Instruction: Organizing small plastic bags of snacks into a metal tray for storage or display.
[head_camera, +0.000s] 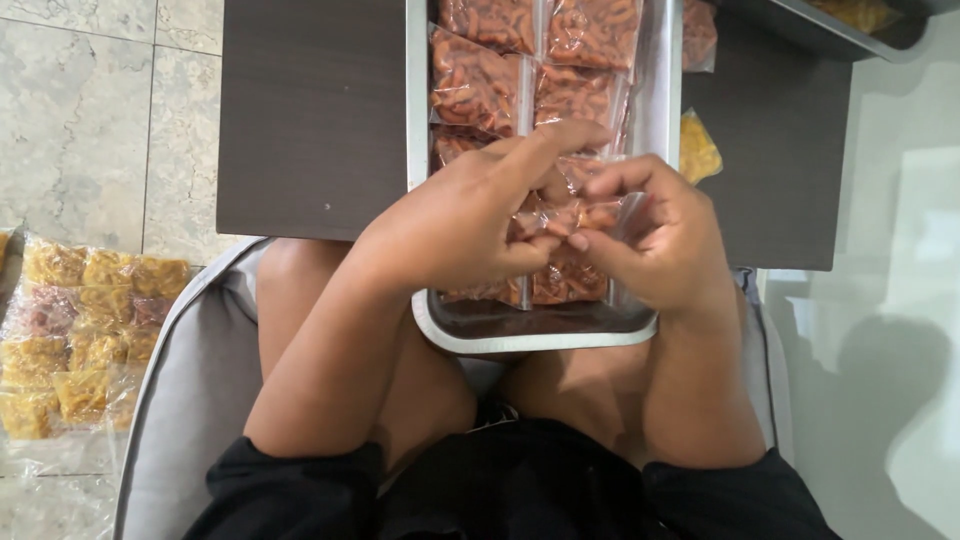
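Black sleeves sit closest to my view, with bare knees just beyond them on a grey seat. Past the knees, I see both hands meeting over the near end of a metal tray, which overhangs the table's near edge. My left hand pinches the top of a small clear bag of red-orange snacks, its grip closed on the plastic with thumb and fingers, one finger stretched out over the tray. My right hand has its grip closed on the same bag from the other side, fingertips touching those of the left. The bag hangs just above the tray's near end. Behind it, filled bags of the same snack lie in two rows along the tray. A yellow bag rests on the table just beside the tray's right wall. Yellow and pink bags lie on the floor at left.
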